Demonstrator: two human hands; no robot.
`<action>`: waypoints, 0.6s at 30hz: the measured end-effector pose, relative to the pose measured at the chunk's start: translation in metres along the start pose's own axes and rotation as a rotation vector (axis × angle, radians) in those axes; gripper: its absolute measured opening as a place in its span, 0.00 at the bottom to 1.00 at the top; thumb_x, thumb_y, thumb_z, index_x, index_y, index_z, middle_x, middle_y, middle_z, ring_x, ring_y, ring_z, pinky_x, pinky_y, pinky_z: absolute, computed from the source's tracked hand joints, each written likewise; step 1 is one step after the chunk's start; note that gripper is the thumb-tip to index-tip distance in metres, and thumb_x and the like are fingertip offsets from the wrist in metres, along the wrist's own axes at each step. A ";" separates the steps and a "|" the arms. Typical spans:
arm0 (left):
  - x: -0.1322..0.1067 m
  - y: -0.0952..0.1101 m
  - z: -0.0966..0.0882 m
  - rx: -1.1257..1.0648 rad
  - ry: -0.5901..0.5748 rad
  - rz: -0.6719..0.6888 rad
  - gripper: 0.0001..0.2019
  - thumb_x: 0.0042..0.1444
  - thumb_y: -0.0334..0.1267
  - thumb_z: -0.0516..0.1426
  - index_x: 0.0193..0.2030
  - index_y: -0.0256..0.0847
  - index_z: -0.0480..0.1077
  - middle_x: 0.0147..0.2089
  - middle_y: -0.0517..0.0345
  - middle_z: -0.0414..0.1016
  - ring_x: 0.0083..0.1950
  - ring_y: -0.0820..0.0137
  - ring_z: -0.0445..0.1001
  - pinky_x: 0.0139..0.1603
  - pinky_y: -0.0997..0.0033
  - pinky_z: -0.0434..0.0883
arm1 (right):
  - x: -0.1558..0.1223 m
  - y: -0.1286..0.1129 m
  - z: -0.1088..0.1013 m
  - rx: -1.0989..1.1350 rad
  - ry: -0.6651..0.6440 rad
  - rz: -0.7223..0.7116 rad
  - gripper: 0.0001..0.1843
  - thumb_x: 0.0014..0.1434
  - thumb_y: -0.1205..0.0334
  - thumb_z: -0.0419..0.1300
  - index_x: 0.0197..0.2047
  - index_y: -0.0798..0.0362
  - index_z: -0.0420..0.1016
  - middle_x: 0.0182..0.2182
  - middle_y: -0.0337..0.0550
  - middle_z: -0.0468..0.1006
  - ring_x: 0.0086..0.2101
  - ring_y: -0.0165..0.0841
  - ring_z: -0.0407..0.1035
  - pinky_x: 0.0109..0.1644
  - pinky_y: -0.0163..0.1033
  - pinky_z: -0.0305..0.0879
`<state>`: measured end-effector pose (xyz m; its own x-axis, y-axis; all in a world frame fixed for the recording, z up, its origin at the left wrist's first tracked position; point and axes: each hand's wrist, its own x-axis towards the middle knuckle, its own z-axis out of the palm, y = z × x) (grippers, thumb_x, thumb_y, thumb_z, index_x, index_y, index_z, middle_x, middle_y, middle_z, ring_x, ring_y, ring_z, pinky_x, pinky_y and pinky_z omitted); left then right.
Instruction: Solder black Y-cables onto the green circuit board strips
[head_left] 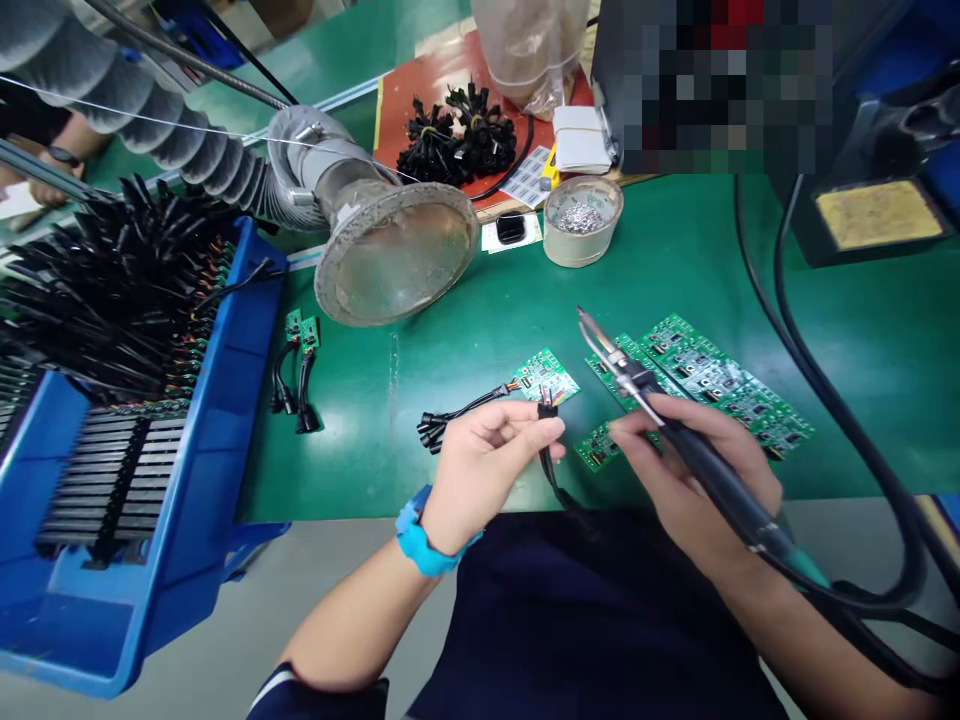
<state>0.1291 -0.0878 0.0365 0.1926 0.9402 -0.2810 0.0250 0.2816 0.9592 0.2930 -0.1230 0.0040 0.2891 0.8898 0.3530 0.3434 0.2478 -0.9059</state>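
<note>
**Held cable, soldering iron and surrounding containers, with clock positions read from the cable as centre**

The black cable (548, 412) is held above the near edge of the green bench (345, 480), its coloured wire ends pointing to 12 o'clock. The left hand (484, 450) pinches it between thumb and fingers. The right hand (694, 455) closes, pen-like, round a soldering iron (712, 470), whose handle lies towards 4 o'clock and whose bare tip stands near 1 o'clock, apart from the cable. Just beyond the wire ends, at 12 o'clock, lies a green circuit board (544, 372) with a second cable attached; whether the wires touch it cannot be told. Panels of similar boards (712, 375) lie at 3 o'clock.

Containers: at 12 o'clock, farther out, a round tub (576, 248) holds small silvery pieces (579, 216). At 2 o'clock, a dark holder (832, 245) carries a yellow pad (881, 214). At 9 o'clock, a large blue bin (184, 530) is heaped with black cables (97, 290), small green boards lining one side of the heap. Beyond the tub, also at 12 o'clock, stands a translucent vessel (529, 45) with crumpled plastic showing at its base. At 11 o'clock, an orange mat (394, 95) bears tied black bundles (457, 135).
</note>
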 end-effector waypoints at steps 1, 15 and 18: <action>0.001 0.002 -0.002 -0.020 0.004 -0.015 0.06 0.51 0.36 0.62 0.30 0.36 0.70 0.23 0.61 0.75 0.26 0.74 0.74 0.31 0.75 0.73 | -0.001 0.001 -0.004 -0.010 0.014 -0.019 0.22 0.48 0.71 0.65 0.47 0.47 0.70 0.33 0.35 0.77 0.32 0.28 0.73 0.39 0.36 0.73; -0.023 -0.041 0.001 0.815 -0.062 0.292 0.07 0.54 0.32 0.58 0.40 0.35 0.73 0.26 0.60 0.69 0.26 0.76 0.69 0.27 0.77 0.67 | -0.024 -0.002 -0.076 -0.278 -0.427 -0.358 0.07 0.53 0.72 0.57 0.37 0.53 0.69 0.24 0.39 0.72 0.27 0.31 0.69 0.26 0.36 0.68; -0.024 -0.044 0.005 0.837 -0.058 0.293 0.07 0.54 0.32 0.57 0.40 0.35 0.73 0.26 0.59 0.69 0.26 0.76 0.68 0.27 0.77 0.67 | -0.023 -0.005 -0.073 -0.320 -0.457 -0.392 0.05 0.54 0.71 0.56 0.34 0.52 0.66 0.21 0.38 0.70 0.25 0.31 0.68 0.24 0.36 0.67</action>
<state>0.1280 -0.1241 0.0011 0.3530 0.9348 -0.0401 0.6712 -0.2231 0.7070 0.3500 -0.1726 0.0179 -0.2930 0.8472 0.4432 0.6136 0.5221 -0.5924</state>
